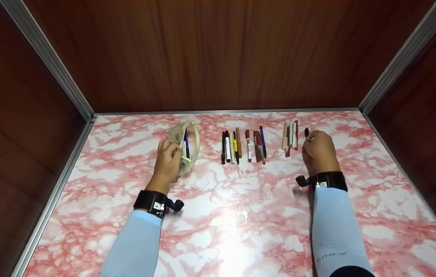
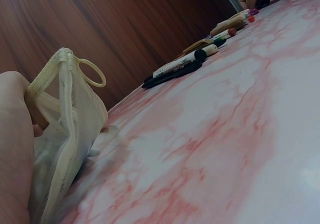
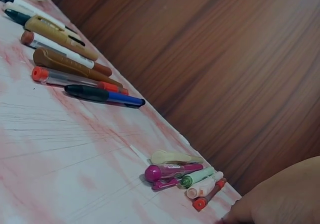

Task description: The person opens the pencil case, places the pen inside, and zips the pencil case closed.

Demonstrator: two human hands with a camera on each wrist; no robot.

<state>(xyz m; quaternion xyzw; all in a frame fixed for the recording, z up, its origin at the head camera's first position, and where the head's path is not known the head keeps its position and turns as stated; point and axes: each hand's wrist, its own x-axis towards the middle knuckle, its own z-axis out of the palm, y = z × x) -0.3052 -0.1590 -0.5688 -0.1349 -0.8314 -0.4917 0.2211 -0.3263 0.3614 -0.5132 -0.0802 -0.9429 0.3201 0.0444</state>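
On the left, my left hand (image 1: 169, 159) grips the near side of a cream mesh pencil pouch (image 1: 197, 140), its fingers curled over the edge. The pouch gapes open, and a blue pen (image 1: 187, 144) shows inside. A zipper and a loop appear on the pouch (image 2: 65, 139) in the left wrist view. At the right end of the pens, my right hand (image 1: 321, 149) pinches a dark pen (image 1: 306, 132); only its black end sticks out past the fingers. Just left of that hand lies a small group with a red pen (image 1: 296, 134) and a light green pen (image 1: 290, 134).
Two more groups lie mid-table: one has a white marker (image 1: 228, 149) and a yellow-and-black pen (image 1: 235, 146), the other a brown-capped white marker (image 1: 248, 146) and a blue pen (image 1: 263, 142). Wood-grain panels (image 1: 218, 57) enclose the marbled table (image 1: 221, 215) at back and sides.
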